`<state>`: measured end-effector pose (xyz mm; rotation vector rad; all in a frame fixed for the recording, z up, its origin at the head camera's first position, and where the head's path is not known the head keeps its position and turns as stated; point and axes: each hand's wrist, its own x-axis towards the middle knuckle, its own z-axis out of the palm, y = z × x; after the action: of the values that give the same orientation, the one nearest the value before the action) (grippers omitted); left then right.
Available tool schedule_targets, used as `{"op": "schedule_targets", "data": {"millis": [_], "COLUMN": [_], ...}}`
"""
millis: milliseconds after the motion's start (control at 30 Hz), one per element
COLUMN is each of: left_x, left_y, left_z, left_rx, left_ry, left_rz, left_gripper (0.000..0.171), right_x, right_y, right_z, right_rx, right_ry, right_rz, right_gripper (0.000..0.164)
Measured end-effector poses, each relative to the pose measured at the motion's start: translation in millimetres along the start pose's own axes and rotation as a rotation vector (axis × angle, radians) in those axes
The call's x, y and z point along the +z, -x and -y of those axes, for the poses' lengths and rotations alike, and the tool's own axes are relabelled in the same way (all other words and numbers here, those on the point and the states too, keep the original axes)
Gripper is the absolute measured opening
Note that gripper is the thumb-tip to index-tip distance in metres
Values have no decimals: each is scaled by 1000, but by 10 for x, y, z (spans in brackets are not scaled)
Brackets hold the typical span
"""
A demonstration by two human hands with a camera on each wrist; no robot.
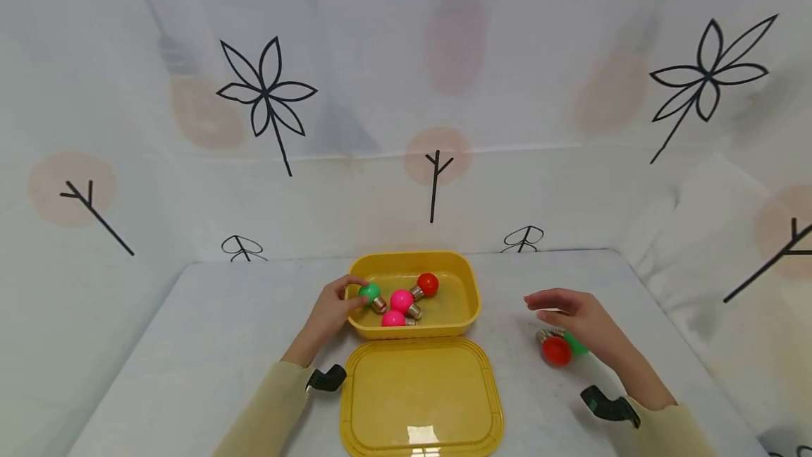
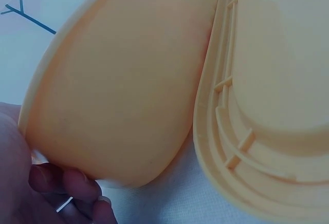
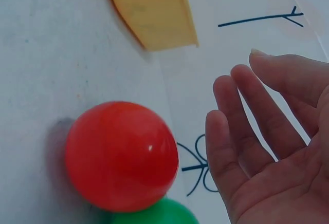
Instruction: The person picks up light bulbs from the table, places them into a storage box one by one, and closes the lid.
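Observation:
My left hand (image 1: 331, 305) reaches over the left rim of a yellow plastic tub (image 1: 469, 316), with thumb and index finger at either side of a green light bulb (image 1: 368, 293) inside. In the left wrist view, other fingers (image 2: 82, 185) of that hand curl outside the tub wall. A red bulb (image 1: 428, 283) and two pink bulbs (image 1: 402, 300) lie in the tub beside the green one. On the right, my right hand (image 1: 580, 316) hovers with relaxed fingers over a red bulb (image 1: 556, 351) and a green bulb (image 1: 577, 344) on the table; nothing is in its palm.
A yellow lid (image 1: 421, 397) lies flat on the white-covered table (image 1: 209, 344), directly in front of the tub. Behind the table hangs a white cloth (image 1: 380, 90) printed with black plant drawings and pink spots. Dark wrist straps (image 1: 326, 378) sit on both sleeves.

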<state>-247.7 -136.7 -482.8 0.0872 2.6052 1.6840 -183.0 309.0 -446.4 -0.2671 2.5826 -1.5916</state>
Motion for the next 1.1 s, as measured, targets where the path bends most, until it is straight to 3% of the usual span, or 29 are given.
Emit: {"op": "schedule_targets", "data": {"millis": [567,867,1100], "left_x": [-4,5,-1], "left_y": [1,6,-10], "left_z": [-3,23,18], "left_rx": [15,31,1], "left_ry": [2,-18,-2], "left_rz": [5,-5,2], "left_gripper": [19,18,18], "right_x": [11,68,139], "right_y": [404,526,605], "right_z": [-50,-46,-109], "right_rx": [-33,26,-115], "right_ry": [93,237,329], "right_rz": [-67,-134,-219], "right_gripper": [33,32,38]}}
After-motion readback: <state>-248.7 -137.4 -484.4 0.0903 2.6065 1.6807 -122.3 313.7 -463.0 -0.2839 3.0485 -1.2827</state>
